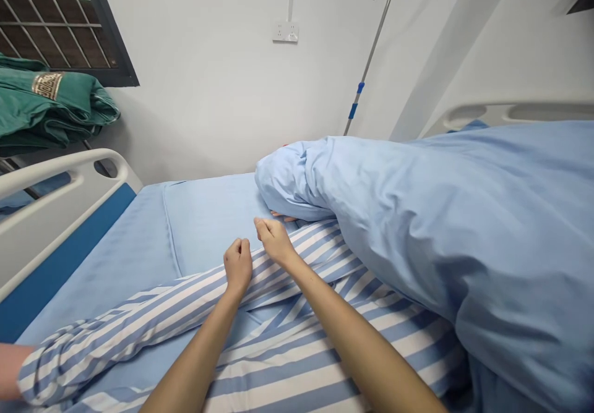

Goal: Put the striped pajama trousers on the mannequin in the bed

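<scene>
My left hand (238,262) is closed in a fist at the far edge of a blue-and-white striped garment leg or sleeve (153,311), with nothing visible in it. Just to its right and a little farther off, my right hand (275,238) is also a fist over the striped cloth. No fabric shows between its fingers. I cannot tell if either fist touches the cloth. The garment is on a figure lying on the bed. Bare skin (13,371) shows at its left end. A light blue quilt (417,215) covers the figure's right part, and skin-coloured digits (284,217) peek out below its edge.
A light blue sheet (208,206) covers the bed. A cream and blue bed end board (69,215) stands at left, another board (533,111) at far right. Behind are a drip stand (371,54), a wall socket (285,31) and folded green cloth (51,104) below a barred window (55,23).
</scene>
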Motion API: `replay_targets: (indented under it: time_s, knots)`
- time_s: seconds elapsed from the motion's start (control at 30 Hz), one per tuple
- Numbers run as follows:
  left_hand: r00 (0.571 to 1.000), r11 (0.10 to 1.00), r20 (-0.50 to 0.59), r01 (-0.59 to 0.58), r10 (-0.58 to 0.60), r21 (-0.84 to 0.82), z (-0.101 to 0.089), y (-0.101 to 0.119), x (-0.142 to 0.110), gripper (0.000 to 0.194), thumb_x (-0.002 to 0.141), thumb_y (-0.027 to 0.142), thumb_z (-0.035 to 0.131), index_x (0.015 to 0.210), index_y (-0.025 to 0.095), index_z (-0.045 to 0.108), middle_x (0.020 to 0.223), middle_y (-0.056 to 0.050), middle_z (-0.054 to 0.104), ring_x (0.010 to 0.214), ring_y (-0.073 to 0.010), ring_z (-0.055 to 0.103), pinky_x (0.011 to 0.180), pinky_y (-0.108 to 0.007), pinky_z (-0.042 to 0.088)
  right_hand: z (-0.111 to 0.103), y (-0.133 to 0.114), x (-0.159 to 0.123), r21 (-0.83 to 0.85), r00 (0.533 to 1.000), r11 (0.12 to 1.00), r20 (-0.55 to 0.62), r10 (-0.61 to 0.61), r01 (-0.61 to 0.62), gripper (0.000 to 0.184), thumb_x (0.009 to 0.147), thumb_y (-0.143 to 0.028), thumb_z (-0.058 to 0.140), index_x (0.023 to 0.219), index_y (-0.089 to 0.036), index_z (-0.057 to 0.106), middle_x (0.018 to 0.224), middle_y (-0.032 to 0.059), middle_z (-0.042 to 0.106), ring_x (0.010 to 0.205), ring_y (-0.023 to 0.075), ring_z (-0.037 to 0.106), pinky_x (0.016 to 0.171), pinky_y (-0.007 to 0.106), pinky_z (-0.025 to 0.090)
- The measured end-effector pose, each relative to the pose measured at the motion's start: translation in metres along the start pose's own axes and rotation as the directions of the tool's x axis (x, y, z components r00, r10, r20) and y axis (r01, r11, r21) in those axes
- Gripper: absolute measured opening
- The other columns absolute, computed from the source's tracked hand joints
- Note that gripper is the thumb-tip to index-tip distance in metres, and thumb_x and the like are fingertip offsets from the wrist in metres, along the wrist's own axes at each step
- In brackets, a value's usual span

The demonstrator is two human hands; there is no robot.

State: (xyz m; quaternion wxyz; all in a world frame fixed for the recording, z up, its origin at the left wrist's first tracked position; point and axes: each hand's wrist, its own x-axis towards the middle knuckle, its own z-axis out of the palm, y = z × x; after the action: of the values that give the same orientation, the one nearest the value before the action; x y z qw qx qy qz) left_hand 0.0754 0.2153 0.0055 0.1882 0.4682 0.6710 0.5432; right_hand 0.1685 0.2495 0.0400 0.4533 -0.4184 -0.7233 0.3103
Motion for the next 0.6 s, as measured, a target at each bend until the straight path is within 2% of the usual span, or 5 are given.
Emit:
replay_targets:
  time_s: [0.1, 0.3, 0.43, 0.53, 0.6]
  knots:
    - [0.999, 0.997, 0.031, -0.007, 0.01, -0.079, 0.006, 0.007, 0.002, 0.032, 0.079, 0.035, 0.037, 0.051, 0.02, 0.034, 0.047, 0.006, 0.032, 0.051, -0.0087, 0.033, 0.052, -0.023, 0.027, -0.012, 0.011, -0.002, -0.028, 0.999, 0.999, -0.011, 0.039, -0.039, 0.045, 0.086, -0.044, 0.033, 0.049, -0.019, 0.036, 0.045, -0.0035, 0.037, 0.048, 0.0094, 0.034, 0.05, 0.023, 0.026]
    - [0.998, 0.999, 0.054, -0.036, 0.037, -0.032, 0.025, 0.015, 0.004, 0.033, 0.077, 0.036, 0.041, 0.05, 0.02, 0.032, 0.047, 0.006, 0.032, 0.05, -0.0081, 0.032, 0.051, -0.023, 0.026, -0.031, 0.027, 0.0, 0.016, 0.988, 1.0, -0.151, 0.019, -0.017, 0.044, 0.087, -0.044, 0.031, 0.051, -0.019, 0.038, 0.048, -0.0029, 0.039, 0.05, 0.0096, 0.037, 0.052, 0.023, 0.029]
    - [0.998, 0.983, 0.053, -0.02, 0.03, -0.185, 0.049, 0.034, 0.003, 0.032, 0.077, 0.035, 0.04, 0.051, 0.02, 0.033, 0.047, 0.006, 0.034, 0.05, -0.008, 0.033, 0.051, -0.023, 0.027, -0.039, 0.038, 0.005, -0.013, 0.975, 0.994, -0.194, 0.104, -0.109, 0.044, 0.087, -0.041, 0.033, 0.049, -0.018, 0.041, 0.048, -0.0014, 0.043, 0.05, 0.0108, 0.039, 0.053, 0.023, 0.029]
    - [0.997, 0.993, 0.071, -0.025, 0.033, -0.111, 0.071, 0.048, -0.003, 0.03, 0.075, 0.03, 0.041, 0.049, 0.019, 0.034, 0.046, 0.006, 0.033, 0.05, -0.008, 0.032, 0.051, -0.023, 0.025, -0.047, 0.047, 0.007, -0.009, 0.953, 0.997, -0.295, 0.074, -0.08, 0.043, 0.088, -0.04, 0.031, 0.057, -0.017, 0.051, 0.054, 0.0005, 0.051, 0.055, 0.0119, 0.043, 0.057, 0.023, 0.032]
    - [0.995, 0.998, 0.097, -0.024, 0.029, -0.05, 0.084, 0.057, -0.005, 0.029, 0.074, 0.027, 0.042, 0.047, 0.019, 0.033, 0.045, 0.006, 0.033, 0.05, -0.0079, 0.031, 0.051, -0.023, 0.023, -0.053, 0.052, 0.008, -0.011, 0.951, 0.994, -0.293, 0.101, -0.109, 0.041, 0.087, -0.039, 0.033, 0.06, -0.016, 0.054, 0.056, 0.0014, 0.054, 0.056, 0.0126, 0.045, 0.057, 0.023, 0.033]
